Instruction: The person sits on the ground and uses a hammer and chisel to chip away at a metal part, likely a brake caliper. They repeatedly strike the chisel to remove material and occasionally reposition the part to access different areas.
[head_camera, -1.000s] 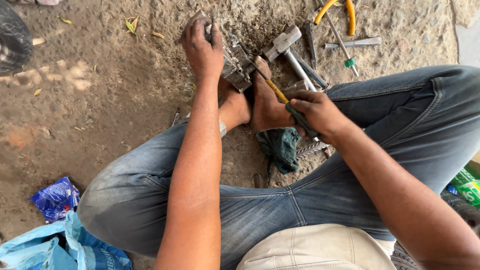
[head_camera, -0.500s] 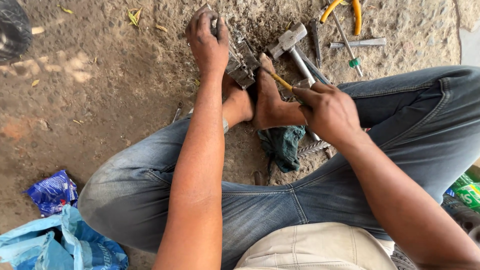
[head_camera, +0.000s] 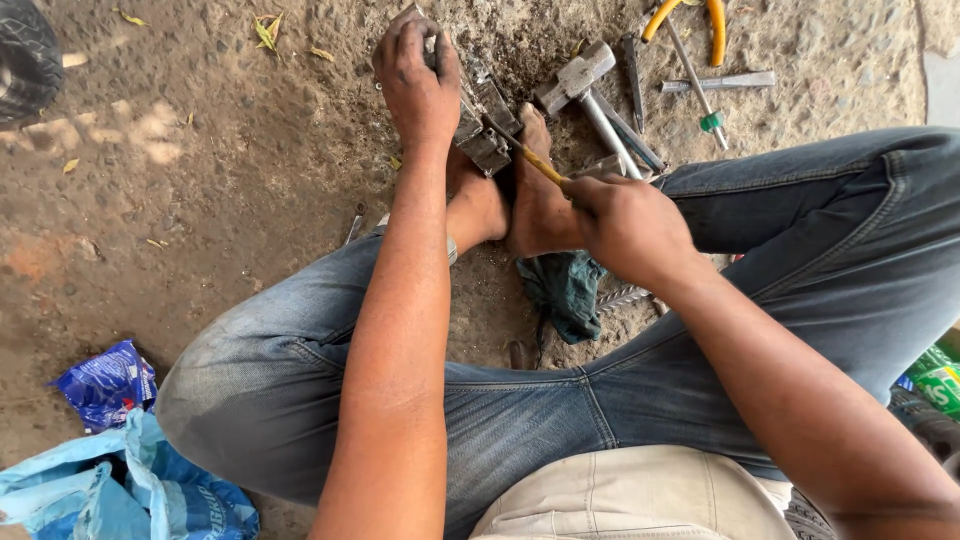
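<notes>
Half the metal part (head_camera: 485, 135) hides under the left hand (head_camera: 418, 85).

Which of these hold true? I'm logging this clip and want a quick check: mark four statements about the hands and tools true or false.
1. The left hand rests on the grey metal part by the bare feet. True.
2. The right hand holds a yellow-shafted tool. True.
3. The hammer is in the left hand. False: it lies on the ground.
4. The dark green rag covers the metal part. False: it lies under the right leg.
</notes>
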